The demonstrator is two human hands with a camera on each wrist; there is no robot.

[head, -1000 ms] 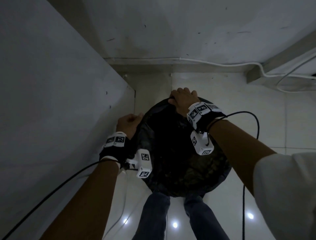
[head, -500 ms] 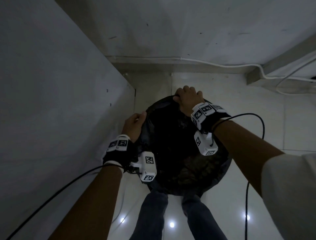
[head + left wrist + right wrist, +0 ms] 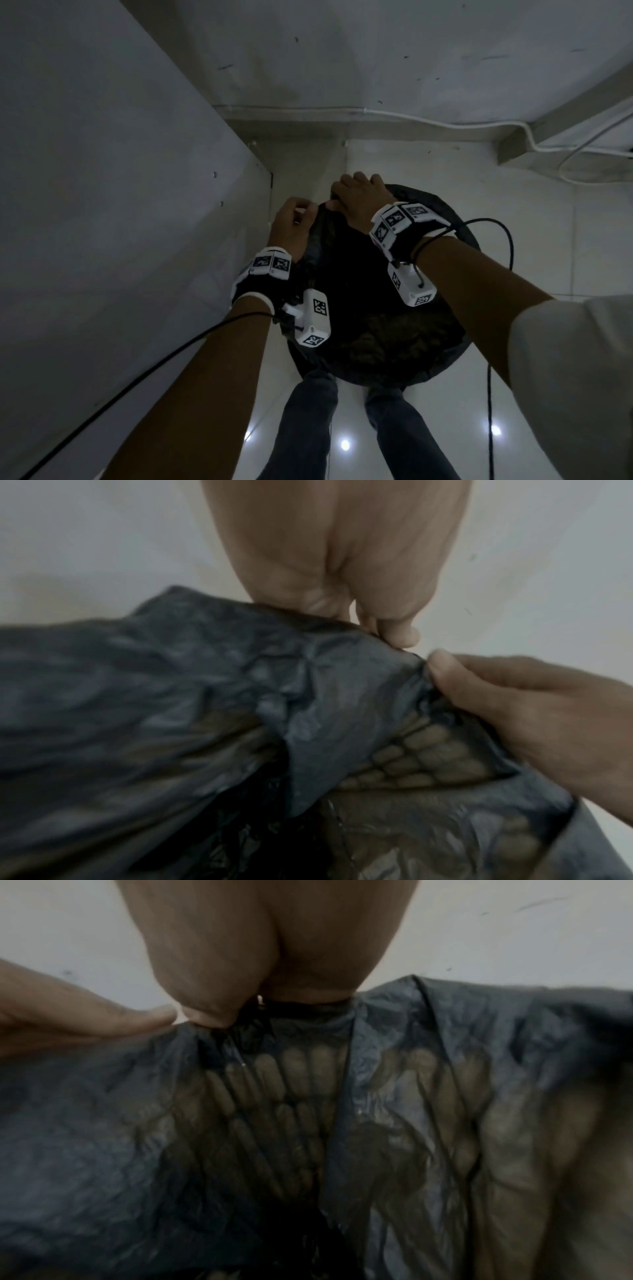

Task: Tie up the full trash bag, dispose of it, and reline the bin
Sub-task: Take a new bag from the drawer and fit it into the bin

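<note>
A round bin (image 3: 459, 229) lined with a black trash bag (image 3: 370, 308) stands on the floor in front of me. At its far rim, my left hand (image 3: 305, 212) and right hand (image 3: 346, 202) hold the bag's edge close together. In the left wrist view my left hand (image 3: 390, 634) pinches the bag's (image 3: 171, 696) edge, and my right hand (image 3: 514, 696) grips it just beside. In the right wrist view my right hand (image 3: 240, 1010) clutches gathered plastic (image 3: 103, 1123). The bin's lattice wall (image 3: 291, 1096) shows through the thin film. The bag's contents are too dark to make out.
A grey cabinet panel (image 3: 120, 205) rises close on the left of the bin. A wall (image 3: 342, 68) with a white cable (image 3: 445, 121) along its base stands behind. My legs (image 3: 308, 428) are at the near side on glossy white tiles (image 3: 531, 212).
My left hand has slid from the bin's left side along the rim to the far edge, beside my right hand, bringing the bag's edge with it. The right hand has hardly moved.
</note>
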